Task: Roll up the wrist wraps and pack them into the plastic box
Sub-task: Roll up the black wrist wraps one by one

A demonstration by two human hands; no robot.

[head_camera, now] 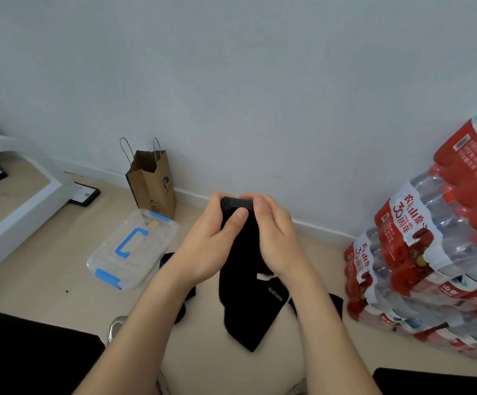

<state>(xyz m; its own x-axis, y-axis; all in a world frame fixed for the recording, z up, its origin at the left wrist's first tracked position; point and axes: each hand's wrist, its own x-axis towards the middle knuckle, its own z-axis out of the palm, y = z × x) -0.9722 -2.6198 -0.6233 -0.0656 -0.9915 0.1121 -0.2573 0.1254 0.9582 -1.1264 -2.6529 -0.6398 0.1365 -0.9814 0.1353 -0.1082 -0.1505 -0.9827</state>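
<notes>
A black wrist wrap (238, 280) hangs in front of me, its top end folded over between both hands. My left hand (208, 243) grips that top end, thumb pressed on the fabric. My right hand (274, 232) grips the same end from the right. The wrap's lower end, marked XUEYING, lies on the floor. More black wraps (334, 302) lie on the floor beside and under my arms. The clear plastic box (103, 252) with a blue handle and blue clips sits on the floor to the left, its lid on.
A brown paper bag (151, 183) stands against the wall behind the box. Stacked packs of bottled water (431, 252) fill the right side. A white piece of furniture (17, 212) runs along the left. Dark cushions sit at the bottom corners.
</notes>
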